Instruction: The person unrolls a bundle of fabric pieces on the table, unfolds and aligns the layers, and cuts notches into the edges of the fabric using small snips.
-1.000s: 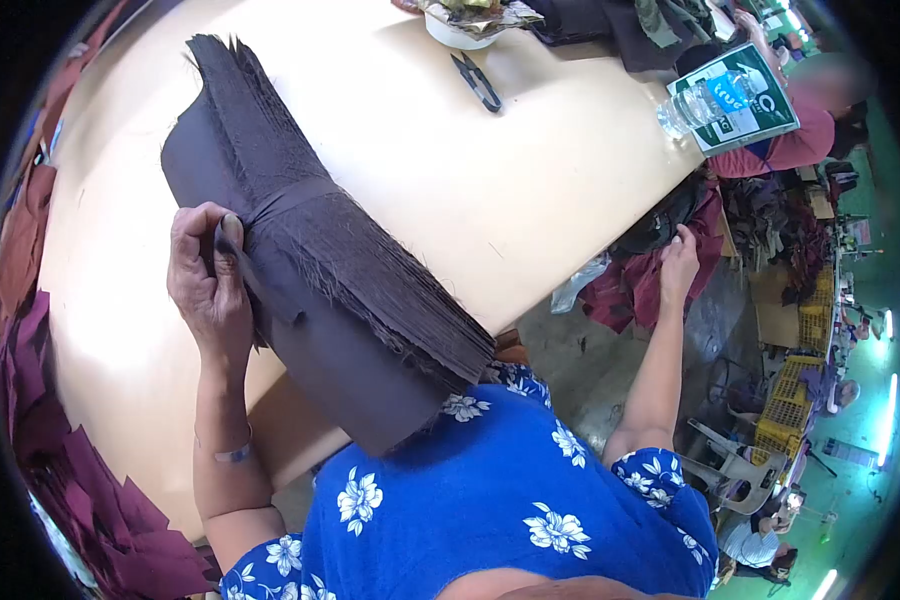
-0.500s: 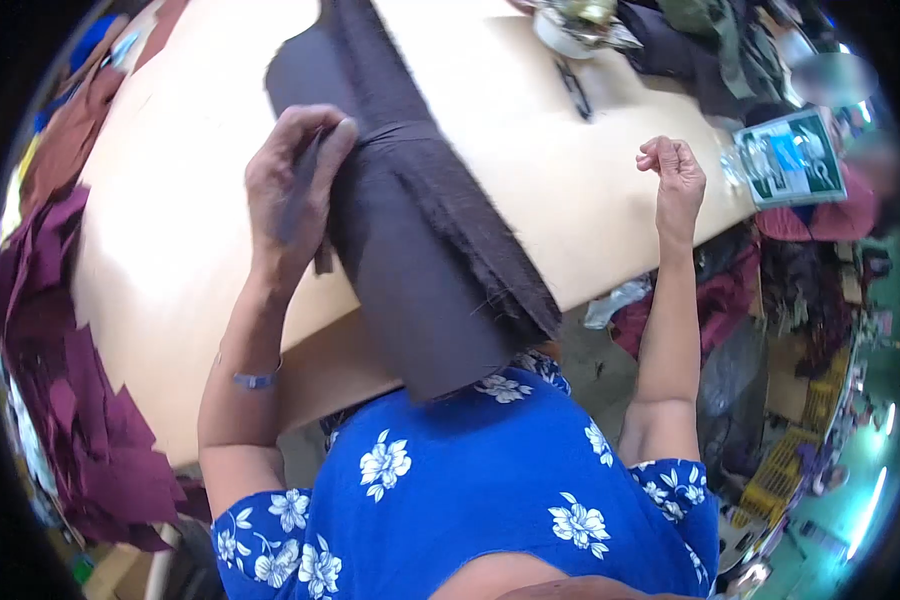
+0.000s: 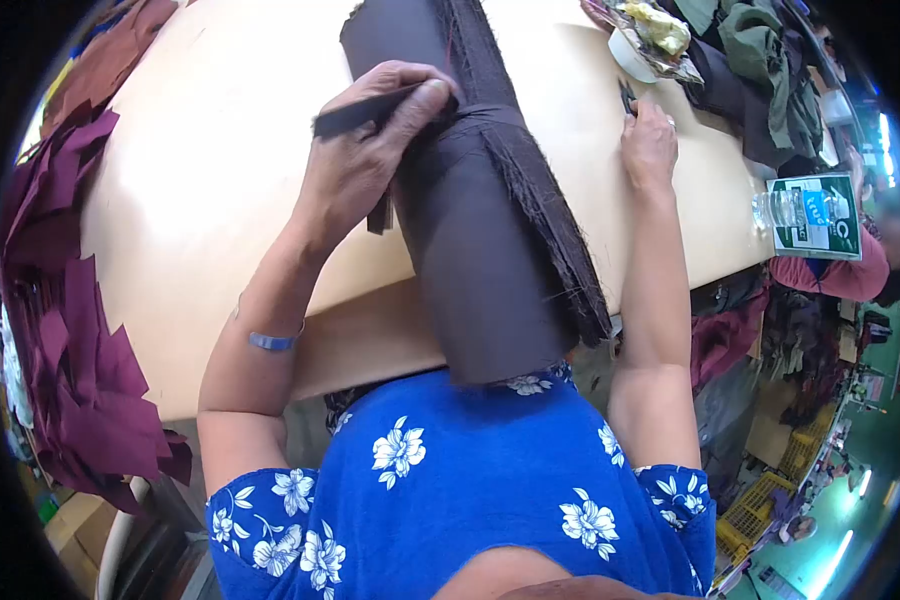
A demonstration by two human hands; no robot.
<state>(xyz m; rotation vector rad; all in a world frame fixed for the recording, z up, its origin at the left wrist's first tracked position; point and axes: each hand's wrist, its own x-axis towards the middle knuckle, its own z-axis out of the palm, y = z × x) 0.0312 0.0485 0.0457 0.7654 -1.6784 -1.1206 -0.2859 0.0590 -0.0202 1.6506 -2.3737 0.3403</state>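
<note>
Left hand (image 3: pixel 360 155) pinching strip (image 3: pixel 346 115), right hand (image 3: pixel 650 148) at snips (image 3: pixel 626 95), grip unclear, bundle (image 3: pixel 470 245) overhanging table edge (image 3: pixel 355 299), room to its right

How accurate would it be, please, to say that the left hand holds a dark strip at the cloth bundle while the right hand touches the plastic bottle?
One part is wrong: the right hand is at the small dark snips, apart from the plastic bottle, as the head view shows. The left hand does hold a dark strip at the cloth bundle.
</note>
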